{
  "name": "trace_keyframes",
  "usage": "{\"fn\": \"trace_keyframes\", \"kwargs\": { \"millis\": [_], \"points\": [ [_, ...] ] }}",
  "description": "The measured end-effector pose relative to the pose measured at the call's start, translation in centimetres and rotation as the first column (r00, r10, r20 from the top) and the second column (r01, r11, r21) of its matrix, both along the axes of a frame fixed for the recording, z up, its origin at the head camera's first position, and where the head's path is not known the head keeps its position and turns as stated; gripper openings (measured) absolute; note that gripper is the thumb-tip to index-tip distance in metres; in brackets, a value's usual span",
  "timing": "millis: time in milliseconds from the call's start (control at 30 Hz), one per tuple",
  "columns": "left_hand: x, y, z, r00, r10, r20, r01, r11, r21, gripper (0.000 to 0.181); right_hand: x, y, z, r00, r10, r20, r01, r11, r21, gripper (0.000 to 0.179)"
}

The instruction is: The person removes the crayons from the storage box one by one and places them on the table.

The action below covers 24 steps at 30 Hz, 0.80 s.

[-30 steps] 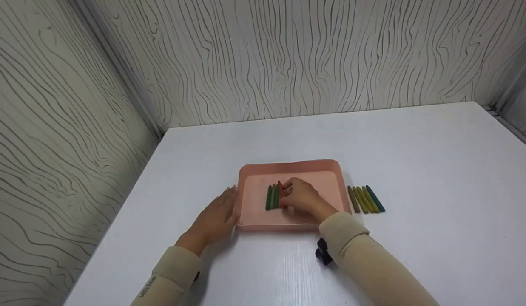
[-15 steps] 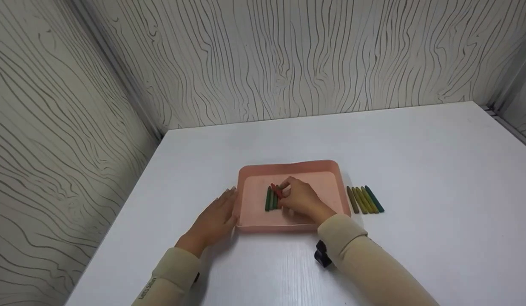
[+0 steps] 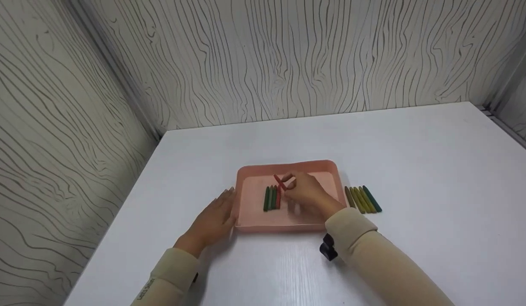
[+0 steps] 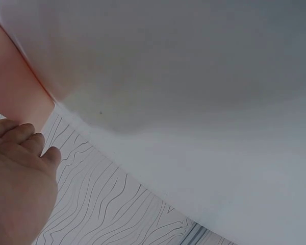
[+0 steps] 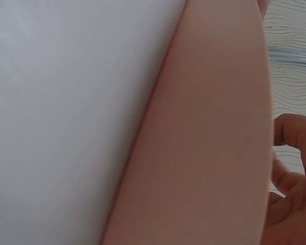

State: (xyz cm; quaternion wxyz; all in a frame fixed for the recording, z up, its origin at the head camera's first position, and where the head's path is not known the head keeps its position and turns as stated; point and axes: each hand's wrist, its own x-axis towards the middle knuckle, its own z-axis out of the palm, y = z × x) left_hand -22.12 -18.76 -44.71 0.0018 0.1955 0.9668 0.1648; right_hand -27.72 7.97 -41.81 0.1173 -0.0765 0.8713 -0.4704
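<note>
- While the fingers of a person's right hand (image 3: 304, 188) pinched a red crayon (image 3: 280, 182), the stick slanted above the floor of a pink tray (image 3: 249, 199).
- Just below it, three green crayons (image 3: 270, 198) and a second red crayon (image 3: 278, 198) lay side by side inside.
- The left hand (image 3: 214, 221), fingers extended and grasping nothing, rested against the tray's left side.
- Beyond the tray's right wall, yellowish crayons (image 3: 362, 199) and a dark green crayon (image 3: 372, 198) lined the white table (image 3: 420, 170).
- Beige sleeves (image 3: 175, 267) covered both forearms; wood-grain-patterned walls (image 3: 284, 55) stood behind.
</note>
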Motion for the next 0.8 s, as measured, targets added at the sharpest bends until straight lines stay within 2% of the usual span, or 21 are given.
{"fn": "trace_keyframes", "kwargs": {
  "millis": [233, 467, 600, 800],
  "points": [
    [0.0, 0.0, 0.1, 1.000, 0.023, 0.014, -0.023, 1.000, 0.006, 0.056, -0.2, 2.2, 1.7, 0.997, 0.041, -0.065, -0.042, 0.999, -0.015, 0.035],
    [0.0, 0.0, 0.0, 1.000, 0.020, 0.007, -0.020, 1.000, -0.003, 0.057, -0.4, 5.4, 2.9, 0.989, 0.018, -0.147, -0.012, 0.999, 0.043, 0.037],
    [-0.1, 0.0, -0.1, 1.000, 0.015, -0.004, -0.015, 1.000, -0.009, 0.057, -0.4, 7.7, 3.4, 0.993, -0.009, -0.117, 0.016, 0.998, 0.063, 0.038],
    [-0.1, 0.1, -0.1, 0.999, 0.031, 0.014, -0.031, 0.999, -0.016, 0.057, 0.0, 10.9, 3.9, 0.996, -0.038, -0.079, 0.047, 0.992, 0.116, 0.041]
  ]
}}
